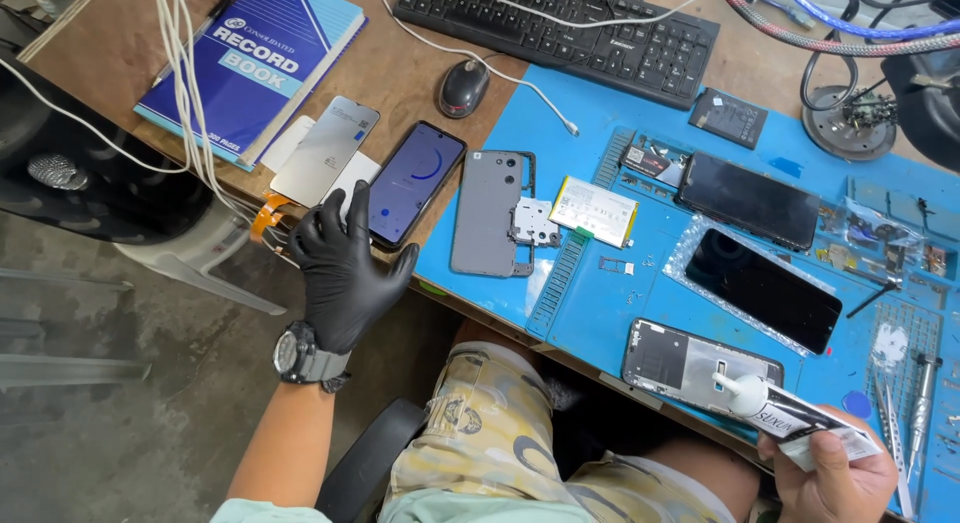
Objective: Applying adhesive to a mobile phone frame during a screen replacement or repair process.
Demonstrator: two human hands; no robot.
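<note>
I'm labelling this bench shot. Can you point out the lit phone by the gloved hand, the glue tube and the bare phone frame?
lit phone (413,183): head view, middle of its glowing screen.
glue tube (800,421): head view, on its body, held in the right hand.
bare phone frame (690,363): head view, on its metal midplate.

Brown wooden desk (110,43), blue mat (600,313) over its right part. Grey concrete floor (120,443) below, worn. Black chair seat (365,463) at bottom. Even, bright light.

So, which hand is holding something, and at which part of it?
The right hand grips a glue tube around its body, nozzle toward the phone frame. The gloved left hand holds nothing.
</note>
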